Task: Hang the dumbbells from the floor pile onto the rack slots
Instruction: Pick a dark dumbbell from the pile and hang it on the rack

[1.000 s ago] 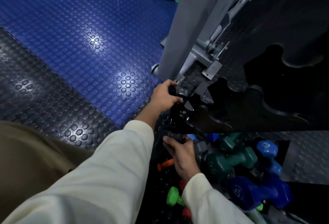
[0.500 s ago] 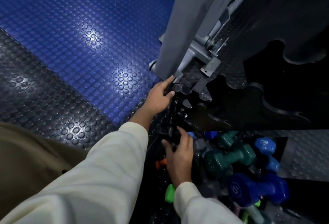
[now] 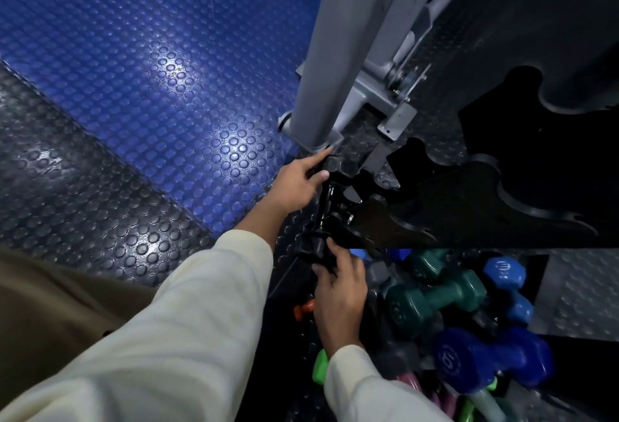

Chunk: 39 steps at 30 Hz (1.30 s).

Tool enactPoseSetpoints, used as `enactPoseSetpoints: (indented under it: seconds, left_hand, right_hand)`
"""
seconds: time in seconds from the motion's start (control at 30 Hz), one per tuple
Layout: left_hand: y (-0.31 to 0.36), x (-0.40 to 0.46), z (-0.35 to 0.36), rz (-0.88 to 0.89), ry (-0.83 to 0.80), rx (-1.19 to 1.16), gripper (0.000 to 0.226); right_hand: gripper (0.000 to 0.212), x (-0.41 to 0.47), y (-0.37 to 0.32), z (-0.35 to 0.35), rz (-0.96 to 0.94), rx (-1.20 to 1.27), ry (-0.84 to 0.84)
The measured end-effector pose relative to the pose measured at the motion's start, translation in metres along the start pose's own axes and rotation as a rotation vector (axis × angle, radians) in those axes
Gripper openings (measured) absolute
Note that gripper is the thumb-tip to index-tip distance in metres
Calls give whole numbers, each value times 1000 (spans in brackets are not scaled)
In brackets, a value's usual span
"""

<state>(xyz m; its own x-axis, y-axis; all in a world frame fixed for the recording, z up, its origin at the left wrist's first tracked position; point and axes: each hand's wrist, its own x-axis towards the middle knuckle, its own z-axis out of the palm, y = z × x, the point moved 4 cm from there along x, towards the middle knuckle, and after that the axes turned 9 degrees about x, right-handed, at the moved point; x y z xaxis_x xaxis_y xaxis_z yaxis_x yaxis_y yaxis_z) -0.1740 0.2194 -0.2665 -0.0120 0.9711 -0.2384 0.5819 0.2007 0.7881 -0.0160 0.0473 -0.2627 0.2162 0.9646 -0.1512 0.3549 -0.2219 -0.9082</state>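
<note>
Black dumbbell (image 3: 326, 207) sits at the near end of the rack (image 3: 469, 207), lying w/ one head far, one near. Left hand (image 3: 296, 180) has fingers straight, loosely spread, tips touching the far head. Right hand (image 3: 340, 291) has fingers relaxed, slightly apart, resting on the near head; can't tell if thumb wraps it. Pile (image 3: 445, 314) of green, blue, teal dumbbells on the floor (image 3: 134, 86) just right of the right hand, under the rack. Grey post (image 3: 328, 53) beyond left hand.

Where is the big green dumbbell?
The teal-green dumbbell lies in the floor pile at lower right, just right of the right hand, beside the blue dumbbells.
</note>
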Motion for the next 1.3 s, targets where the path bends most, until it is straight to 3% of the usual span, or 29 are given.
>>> enactPoseSetpoints:
  seconds: [0.17, 0.3, 0.47, 0.67, 0.87, 1.03, 1.13, 1.23, 1.3]
  left_hand:
    - [-1, 6, 2, 13, -2, 1, 56]
    - [10, 14, 3, 33, 45, 94, 55]
    - [10, 21, -1, 20, -52, 108, 59]
    - [19, 16, -6, 36, -26, 122, 36]
    - [44, 23, 28, 7, -142, 157, 25]
    - [37, 25, 28, -18, -109, 125, 26]
    - [37, 23, 32, -13, -115, 64, 26]
    - [35, 24, 34, -19, -154, 179, 26]
    - [36, 21, 29, 22, -94, 251, 20]
  right_hand:
    - [57, -2, -1, 1, 36, 105, 48]
    - [61, -1, 4, 6, 174, 218, 80]
    - [58, -4, 8, 12, 237, 271, 152]
    - [47, -10, 10, 2, 263, 369, 85]
    - [41, -14, 10, -2, 172, 186, 85]
    - [39, -9, -7, 5, -173, -92, 47]
    - [34, 1, -7, 7, -179, -142, 13]
    - [36, 8, -2, 2, -196, -142, -31]
    - [38, 12, -5, -1, -227, -142, -39]
